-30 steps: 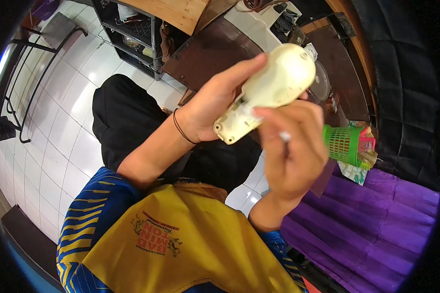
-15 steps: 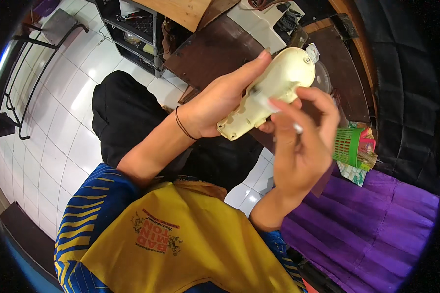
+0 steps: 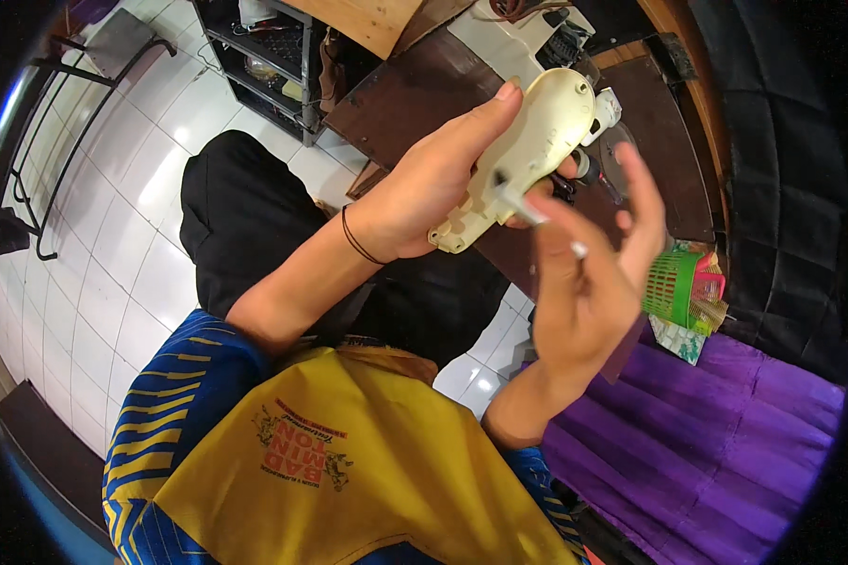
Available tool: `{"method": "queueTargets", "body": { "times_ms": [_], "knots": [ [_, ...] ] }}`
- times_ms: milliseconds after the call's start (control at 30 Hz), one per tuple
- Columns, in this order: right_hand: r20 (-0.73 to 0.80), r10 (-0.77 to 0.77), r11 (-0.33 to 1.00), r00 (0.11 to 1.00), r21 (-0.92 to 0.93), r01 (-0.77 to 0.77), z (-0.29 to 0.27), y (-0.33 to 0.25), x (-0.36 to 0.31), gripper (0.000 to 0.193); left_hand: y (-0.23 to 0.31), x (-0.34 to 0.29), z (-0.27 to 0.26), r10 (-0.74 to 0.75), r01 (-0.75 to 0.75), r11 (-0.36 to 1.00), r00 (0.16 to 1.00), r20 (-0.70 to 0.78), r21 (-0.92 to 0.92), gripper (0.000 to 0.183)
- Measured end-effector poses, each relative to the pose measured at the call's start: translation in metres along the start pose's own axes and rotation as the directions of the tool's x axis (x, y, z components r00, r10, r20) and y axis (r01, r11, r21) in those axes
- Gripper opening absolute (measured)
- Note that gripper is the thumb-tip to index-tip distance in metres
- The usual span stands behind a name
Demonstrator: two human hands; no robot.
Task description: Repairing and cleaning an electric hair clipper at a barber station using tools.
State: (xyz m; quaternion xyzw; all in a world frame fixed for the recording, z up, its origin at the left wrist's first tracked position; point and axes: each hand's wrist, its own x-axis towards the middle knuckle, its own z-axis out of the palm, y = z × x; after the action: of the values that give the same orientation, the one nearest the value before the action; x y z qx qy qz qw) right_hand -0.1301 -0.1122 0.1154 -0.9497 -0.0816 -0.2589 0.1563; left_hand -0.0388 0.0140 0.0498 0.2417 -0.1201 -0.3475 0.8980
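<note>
At left, the left hand (image 3: 429, 184) clasps the cream shell (image 3: 542, 122), thumb along one rim and fingers behind, holding it aloft across the tabletop's (image 3: 410, 99) near edge. Its hollow face is toward the camera, its long axis slanting from the narrow end, lower left, to the round end, upper right. Rightward, the right hand's (image 3: 589, 292) thumb and forefinger pinch a blurred pale tool (image 3: 524, 204), other fingers spread, apparently working the hollow, which calls for a steady left hold.
</note>
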Motion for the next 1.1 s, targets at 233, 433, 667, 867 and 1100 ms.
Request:
{"method": "queueTargets", "body": {
  "times_ms": [233, 433, 667, 867, 1100],
  "knots": [
    [-0.013, -0.086, 0.97, 0.996, 0.229, 0.087, -0.005, 0.008, 0.0, 0.015, 0.0, 0.0, -0.006, 0.024, -0.024, 1.0, 0.999, 0.042, 0.005, 0.064],
    [-0.335, 0.024, 0.999, 0.942, 0.039, -0.011, -0.001, 0.011, 0.01, 0.022, 0.002, -0.003, 0.0, 0.082, -0.111, 0.957, 0.99, 0.117, 0.269, 0.061],
    [0.03, -0.035, 0.985, 0.999, 0.17, 0.03, 0.0, 0.019, 0.0, 0.015, -0.003, 0.001, -0.009, 0.207, -0.245, 0.867, 0.969, 0.134, 0.434, 0.063],
    [-0.274, 0.044, 0.989, 0.961, 0.146, -0.003, 0.0, 0.016, 0.004, 0.022, 0.002, -0.003, -0.004, 0.146, -0.192, 0.88, 0.98, 0.137, 0.435, 0.064],
    [-0.032, -0.06, 0.985, 0.998, 0.163, 0.064, 0.019, 0.009, -0.005, 0.014, 0.0, 0.002, -0.01, 0.292, -0.301, 0.869, 0.953, 0.085, 0.394, 0.055]
  ]
}}
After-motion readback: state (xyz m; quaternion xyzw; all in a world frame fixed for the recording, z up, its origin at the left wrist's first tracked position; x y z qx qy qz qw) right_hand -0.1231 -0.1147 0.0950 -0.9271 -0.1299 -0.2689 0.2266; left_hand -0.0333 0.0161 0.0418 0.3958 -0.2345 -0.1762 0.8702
